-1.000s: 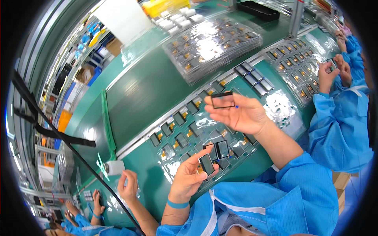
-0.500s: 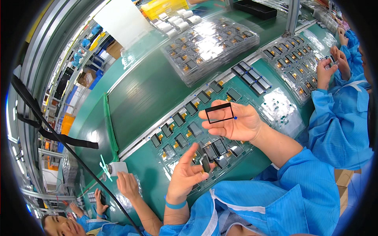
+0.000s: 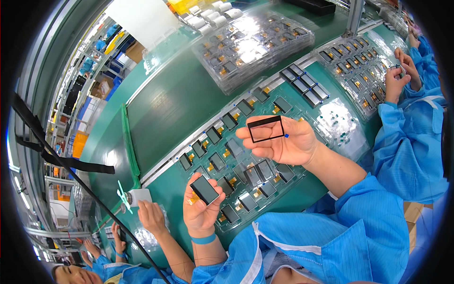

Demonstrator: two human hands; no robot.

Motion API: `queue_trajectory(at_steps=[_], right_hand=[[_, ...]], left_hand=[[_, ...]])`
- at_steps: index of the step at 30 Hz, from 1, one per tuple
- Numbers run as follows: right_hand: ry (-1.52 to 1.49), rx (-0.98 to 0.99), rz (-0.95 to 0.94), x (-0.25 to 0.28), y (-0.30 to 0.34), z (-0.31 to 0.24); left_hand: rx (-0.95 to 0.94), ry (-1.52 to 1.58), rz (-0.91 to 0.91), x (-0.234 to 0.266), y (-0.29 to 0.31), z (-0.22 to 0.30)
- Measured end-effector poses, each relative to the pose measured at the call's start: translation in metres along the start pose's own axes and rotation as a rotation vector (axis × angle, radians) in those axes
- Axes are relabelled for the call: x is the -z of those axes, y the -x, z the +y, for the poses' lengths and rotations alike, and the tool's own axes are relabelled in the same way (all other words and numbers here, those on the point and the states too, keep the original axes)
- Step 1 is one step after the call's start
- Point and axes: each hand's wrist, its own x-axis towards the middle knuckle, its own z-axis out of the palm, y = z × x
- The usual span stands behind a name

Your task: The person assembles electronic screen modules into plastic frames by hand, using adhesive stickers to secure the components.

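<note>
Palm up, my left hand holds a small display panel with a dark face and an orange flex tail, its fingers behind and thumb at the lower edge. In my right hand is a clear rectangular cover with a black border and a blue tab at one corner; my fingers show through it. Both pieces are apart from each other. Below my hands lies a clear plastic tray with several similar display panels, partly hidden by my hands.
Behind stands a stack of clear trays with panels. Right of it lie a block of black-bordered covers and a plastic sheet with small blue tabs. Co-workers' hands work on either side. A black cable crosses the left.
My left hand has drawn left from over the tray, turning the display panel from edge-on to face up. My right hand, still holding the cover, has shifted slightly.
</note>
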Motion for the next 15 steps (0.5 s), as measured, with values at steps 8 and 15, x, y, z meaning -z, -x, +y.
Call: queue_trajectory(at_steps=[8,15], right_hand=[[0.113,0.066,0.034,0.011,-0.003,-0.003],[0.076,0.13,-0.017,0.012,-0.006,-0.008]], left_hand=[[-0.119,0.354,-0.159,0.008,0.003,0.016],[-0.213,0.436,-0.315,0.016,-0.001,0.032]])
